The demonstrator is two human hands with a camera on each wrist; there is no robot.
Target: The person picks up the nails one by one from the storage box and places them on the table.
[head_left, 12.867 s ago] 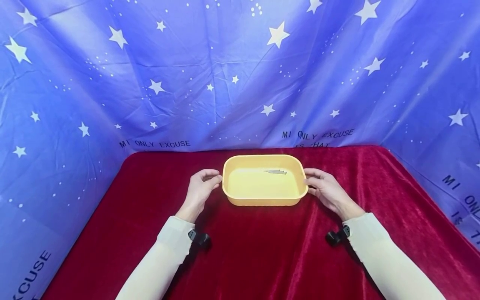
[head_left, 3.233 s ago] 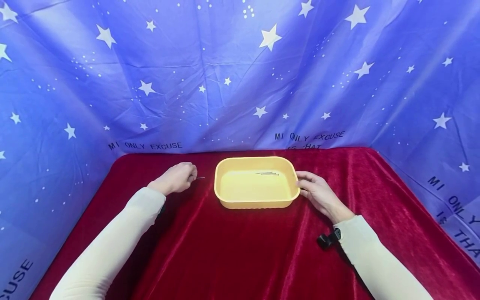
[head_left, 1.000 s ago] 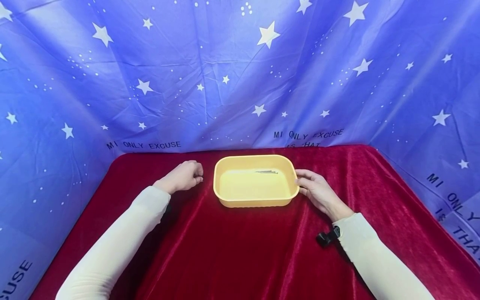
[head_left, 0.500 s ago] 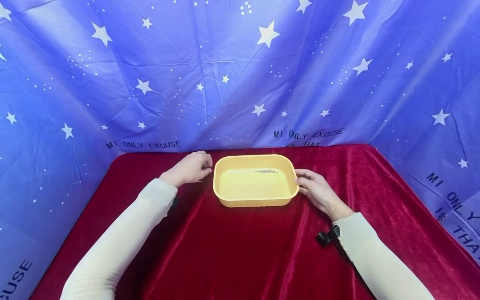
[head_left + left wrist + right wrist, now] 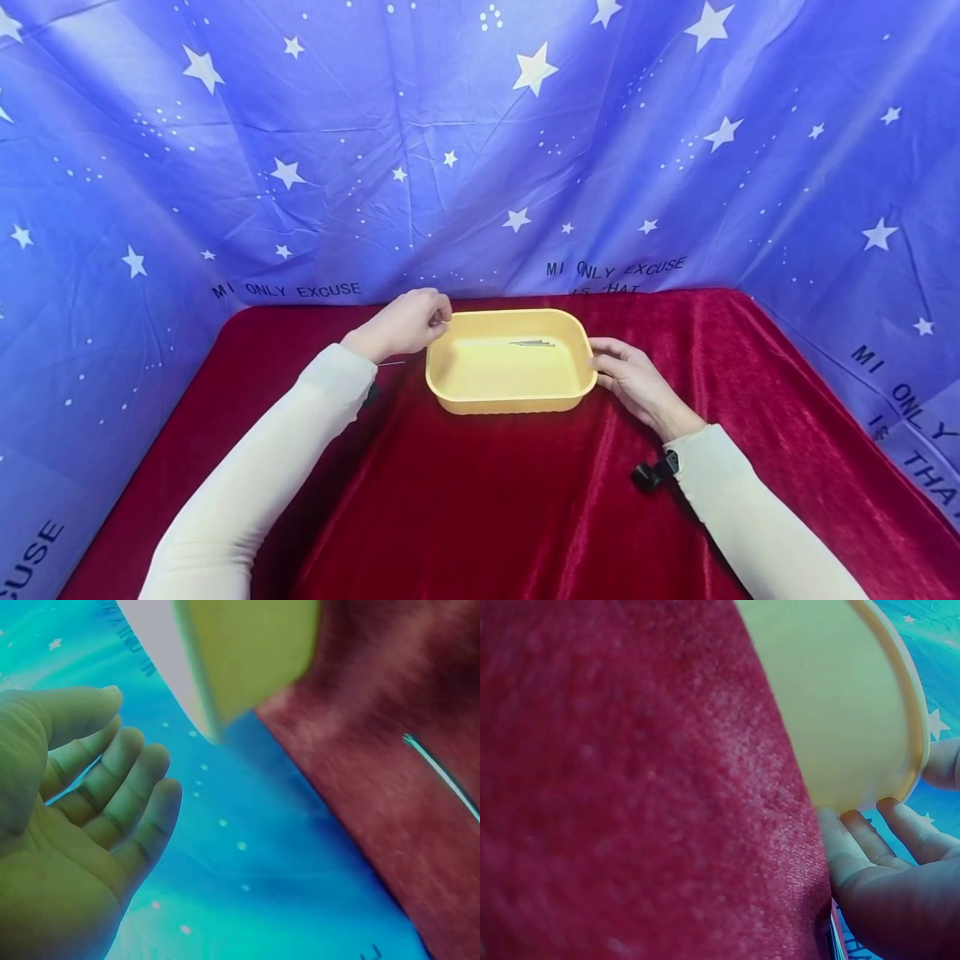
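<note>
My left hand (image 5: 405,321) is at the back left corner of a yellow plastic tub (image 5: 502,406), fingertips right at the rim. In the left wrist view its fingers (image 5: 150,780) are loosely bent, with nothing between them and the thumb. A thin metal nail (image 5: 392,363) lies on the red cloth left of the tub, below the left wrist; the left wrist view shows the nail (image 5: 442,776) too. My right hand (image 5: 637,383) touches the tub's right end, its fingertips (image 5: 889,806) against the outer wall. Several nails (image 5: 534,343) lie together inside the tub, towards its back right.
Red velvet cloth (image 5: 465,500) covers the table. A blue curtain (image 5: 337,167) with white stars and lettering hangs behind and at both sides. On the right wrist sits a black camera (image 5: 654,473).
A nail first pinched in the left hand now lies on the cloth. Over the last second, that hand has moved right and back to the tub's corner. The right hand stays at the tub.
</note>
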